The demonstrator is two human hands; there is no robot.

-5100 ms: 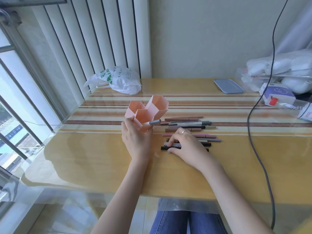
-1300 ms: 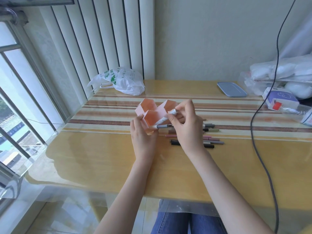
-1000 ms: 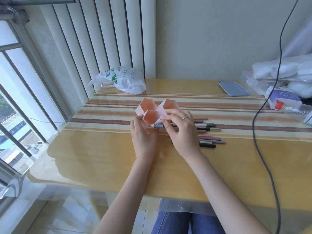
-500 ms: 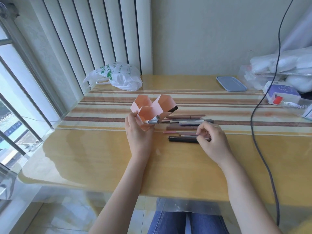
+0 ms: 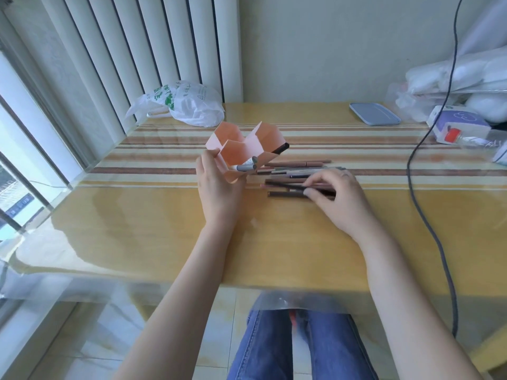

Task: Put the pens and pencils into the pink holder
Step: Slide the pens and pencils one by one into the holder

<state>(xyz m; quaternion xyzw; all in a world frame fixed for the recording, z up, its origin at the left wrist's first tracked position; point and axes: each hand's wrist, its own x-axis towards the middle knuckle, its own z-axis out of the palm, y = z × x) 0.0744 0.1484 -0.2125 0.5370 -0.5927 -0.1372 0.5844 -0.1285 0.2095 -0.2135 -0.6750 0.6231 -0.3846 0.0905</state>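
Note:
A pink holder (image 5: 241, 145) with hexagonal cells is tilted toward the right, gripped at its near corner by my left hand (image 5: 218, 187). Two grey pens (image 5: 247, 165) stick out of its near cell, and a black pen (image 5: 280, 148) pokes from the right cell. Several pens and pencils (image 5: 296, 171) lie in a row on the table to the right of the holder. My right hand (image 5: 337, 198) rests on the near end of that row, its fingertips pinching a dark pen (image 5: 285, 184) whose left end is lifted slightly.
A white plastic bag (image 5: 186, 105) lies at the back left by the blinds. A blue-grey lid (image 5: 374, 113) sits at the back, with a purple box (image 5: 458, 124) and white bags at the far right. A dark cable (image 5: 419, 204) runs down the right side of the table.
My right hand dropped a pen into the holder, moved back right to the row and pinched a dark pen. The left hand kept holding the tilted holder.

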